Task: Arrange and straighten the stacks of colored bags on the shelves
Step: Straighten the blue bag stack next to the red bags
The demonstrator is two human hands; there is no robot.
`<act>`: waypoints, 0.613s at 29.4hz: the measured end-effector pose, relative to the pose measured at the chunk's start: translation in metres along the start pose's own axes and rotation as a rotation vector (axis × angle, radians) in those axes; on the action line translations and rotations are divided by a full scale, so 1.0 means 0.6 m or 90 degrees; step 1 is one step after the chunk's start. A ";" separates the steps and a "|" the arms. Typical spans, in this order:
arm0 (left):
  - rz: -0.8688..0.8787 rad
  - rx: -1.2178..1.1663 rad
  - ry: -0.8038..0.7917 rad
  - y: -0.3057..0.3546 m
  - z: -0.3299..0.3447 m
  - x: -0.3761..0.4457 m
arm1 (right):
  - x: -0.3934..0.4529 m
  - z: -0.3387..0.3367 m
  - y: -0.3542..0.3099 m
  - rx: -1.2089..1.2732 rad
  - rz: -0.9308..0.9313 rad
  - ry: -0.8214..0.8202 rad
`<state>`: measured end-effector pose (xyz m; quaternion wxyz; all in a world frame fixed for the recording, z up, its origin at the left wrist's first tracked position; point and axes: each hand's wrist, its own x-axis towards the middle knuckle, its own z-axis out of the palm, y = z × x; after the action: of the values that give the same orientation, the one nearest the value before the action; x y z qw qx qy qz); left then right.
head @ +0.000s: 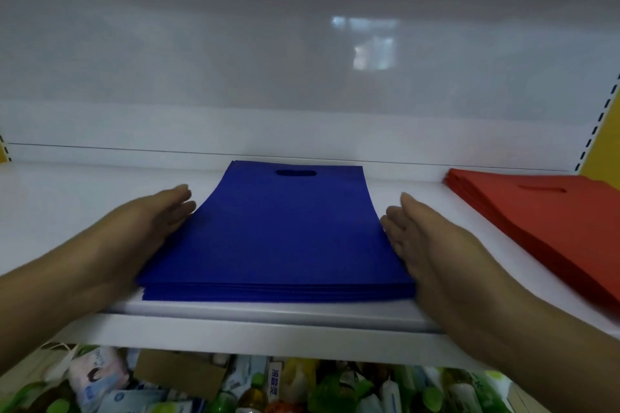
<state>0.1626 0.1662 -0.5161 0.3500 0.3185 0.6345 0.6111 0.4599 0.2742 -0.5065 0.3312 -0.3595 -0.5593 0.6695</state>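
Blue bag stack (278,235): on white shelf (67,204), between both hands
Left hand (147,221): flat, fingers straight, pressing stack's left edge
Right hand (426,238): flat, fingers straight, pressing right edge

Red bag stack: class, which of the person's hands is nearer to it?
Right. The right hand lies between the blue stack and the red stack; the left hand is beyond the blue stack's far side.

Left hand (147,225) and right hand (426,238) flat, fingers straight, palms apparently facing inward, forearms extended forward

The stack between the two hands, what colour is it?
Deep blue: the stack of bags, seen best in the head view.
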 end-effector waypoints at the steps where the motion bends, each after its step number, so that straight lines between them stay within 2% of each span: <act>1: 0.006 0.001 0.011 0.007 -0.004 0.007 | 0.000 0.006 -0.003 -0.010 -0.003 0.012; 4: 0.009 -0.005 0.075 0.032 -0.020 0.055 | 0.029 0.001 -0.022 0.006 -0.013 0.082; 6: -0.018 -0.022 0.078 0.040 -0.014 0.090 | 0.055 0.007 -0.044 0.008 -0.009 0.132; 12: -0.047 0.025 0.009 0.052 0.067 0.144 | 0.103 0.058 -0.065 -0.043 0.046 0.122; 16: -0.053 -0.044 0.078 0.057 0.032 0.183 | 0.125 0.044 -0.070 -0.042 0.022 0.158; 18: -0.063 -0.051 0.068 0.052 0.022 0.194 | 0.139 0.039 -0.068 -0.017 0.032 0.165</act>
<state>0.1088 0.2720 -0.4915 0.3575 0.2394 0.6423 0.6343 0.3980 0.3392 -0.4729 0.3790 -0.4613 -0.5118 0.6178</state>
